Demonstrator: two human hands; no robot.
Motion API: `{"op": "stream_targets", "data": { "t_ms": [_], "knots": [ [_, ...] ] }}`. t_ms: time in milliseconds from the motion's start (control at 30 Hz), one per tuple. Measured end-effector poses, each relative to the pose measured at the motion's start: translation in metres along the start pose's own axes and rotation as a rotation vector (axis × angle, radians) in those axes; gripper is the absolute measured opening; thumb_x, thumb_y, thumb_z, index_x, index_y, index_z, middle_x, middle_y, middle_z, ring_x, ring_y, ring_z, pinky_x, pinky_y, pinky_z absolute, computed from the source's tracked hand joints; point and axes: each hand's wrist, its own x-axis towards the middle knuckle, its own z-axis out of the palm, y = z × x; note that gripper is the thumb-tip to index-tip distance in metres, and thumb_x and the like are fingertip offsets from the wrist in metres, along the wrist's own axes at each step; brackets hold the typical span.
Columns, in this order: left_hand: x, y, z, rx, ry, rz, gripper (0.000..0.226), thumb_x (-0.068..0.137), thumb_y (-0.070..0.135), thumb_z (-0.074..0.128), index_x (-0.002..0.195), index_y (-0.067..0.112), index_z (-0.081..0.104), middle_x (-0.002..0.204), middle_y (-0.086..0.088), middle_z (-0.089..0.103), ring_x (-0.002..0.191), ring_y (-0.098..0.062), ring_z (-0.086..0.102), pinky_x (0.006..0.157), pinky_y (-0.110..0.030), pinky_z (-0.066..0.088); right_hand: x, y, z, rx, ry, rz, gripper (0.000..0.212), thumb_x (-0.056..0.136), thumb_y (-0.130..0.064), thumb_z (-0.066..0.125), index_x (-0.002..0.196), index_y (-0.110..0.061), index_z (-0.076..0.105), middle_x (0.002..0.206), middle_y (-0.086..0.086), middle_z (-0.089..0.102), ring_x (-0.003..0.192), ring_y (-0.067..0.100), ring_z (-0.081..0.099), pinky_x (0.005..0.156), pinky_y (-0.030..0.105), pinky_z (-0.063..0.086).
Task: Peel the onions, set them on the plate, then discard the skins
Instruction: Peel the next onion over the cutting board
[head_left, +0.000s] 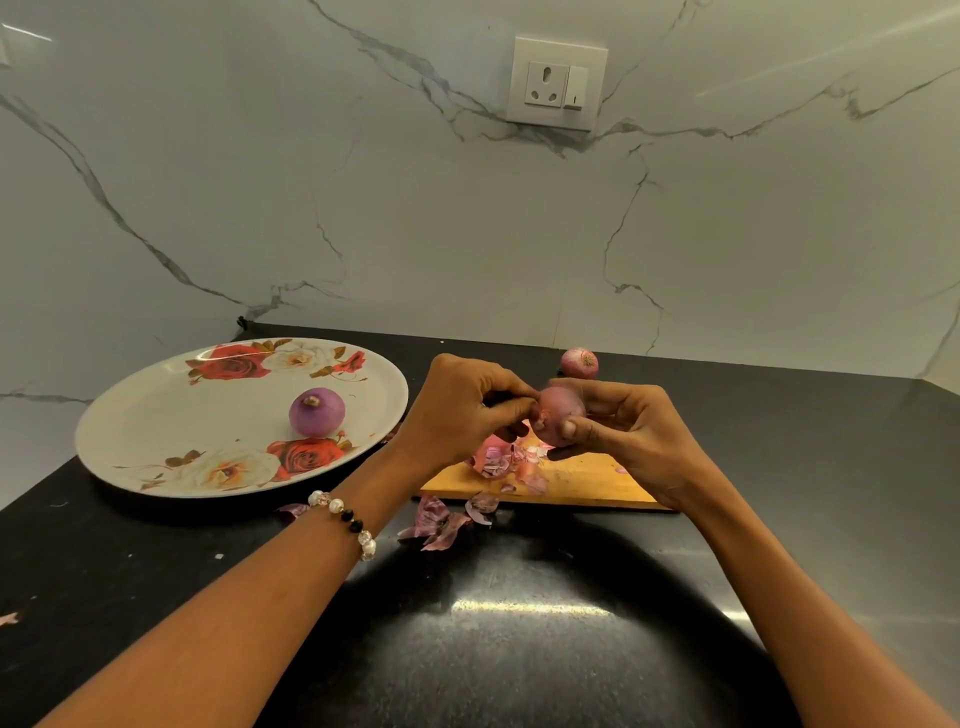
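Observation:
My right hand (631, 441) grips a pinkish onion (558, 415) above the wooden cutting board (587, 486). My left hand (462, 410) pinches at the onion's left end with curled fingers. A peeled purple onion (317, 411) stands on the white rose-patterned plate (156, 415) at the left. Another onion (579, 362) with its skin on lies on the counter behind my hands. Loose onion skins (498, 460) are heaped on the board, and more skins (441, 519) lie on the counter in front of it.
The black counter (493, 623) meets a white marble wall with a power socket (556, 83). A skin scrap (9, 618) lies at the counter's far left edge. A beaded bracelet (345, 517) circles my left wrist.

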Motion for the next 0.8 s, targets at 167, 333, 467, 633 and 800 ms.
{"op": "stream_targets", "data": {
  "t_ms": [167,333,467,633,800],
  "knots": [
    [-0.0011,-0.0007,0.0020,-0.003,0.033,-0.008,0.015,0.084,0.008,0.070,0.098,0.003,0.074,0.082,-0.006,0.073,0.066,-0.007,0.070,0.062,-0.015,0.056,-0.0001,0.0008,0.0001,0.027,-0.009,-0.001,0.051,0.071,-0.022,0.074,0.120,-0.009,0.063,0.109,0.013,0.073,0.098,0.034,0.071,0.072,0.040,0.061],
    [-0.0008,-0.0020,0.0021,0.029,0.071,-0.014,0.014,0.085,0.007,0.069,0.097,0.004,0.074,0.082,-0.009,0.074,0.068,-0.009,0.069,0.062,-0.013,0.055,0.0000,0.0032,0.0013,0.064,-0.017,0.006,0.053,0.071,-0.025,0.076,0.120,-0.007,0.063,0.109,0.015,0.073,0.097,0.035,0.071,0.072,0.038,0.061],
    [-0.0008,0.0023,0.0031,-0.073,0.065,-0.055,0.019,0.085,0.009,0.069,0.104,0.006,0.072,0.087,-0.005,0.072,0.067,-0.007,0.070,0.062,-0.016,0.056,0.0013,0.0025,-0.0016,0.089,0.016,0.008,0.058,0.073,-0.036,0.079,0.121,-0.007,0.065,0.109,0.017,0.072,0.097,0.037,0.070,0.072,0.040,0.061],
    [0.0012,0.0025,0.0027,-0.033,0.045,0.027,0.019,0.083,0.012,0.071,0.102,0.009,0.074,0.088,-0.003,0.071,0.066,-0.007,0.069,0.060,-0.017,0.056,0.0006,0.0006,-0.0037,0.091,-0.010,0.035,0.065,0.073,-0.049,0.079,0.122,-0.010,0.065,0.111,0.017,0.072,0.100,0.037,0.069,0.073,0.040,0.061],
    [0.0015,0.0041,0.0007,0.065,0.049,0.127,0.020,0.079,0.018,0.071,0.096,0.008,0.075,0.086,-0.005,0.073,0.071,-0.002,0.063,0.067,-0.009,0.051,-0.0003,0.0006,-0.0036,0.061,-0.035,0.029,0.070,0.073,-0.050,0.079,0.125,-0.007,0.062,0.112,0.016,0.071,0.099,0.036,0.069,0.072,0.039,0.061]
  ]
}}
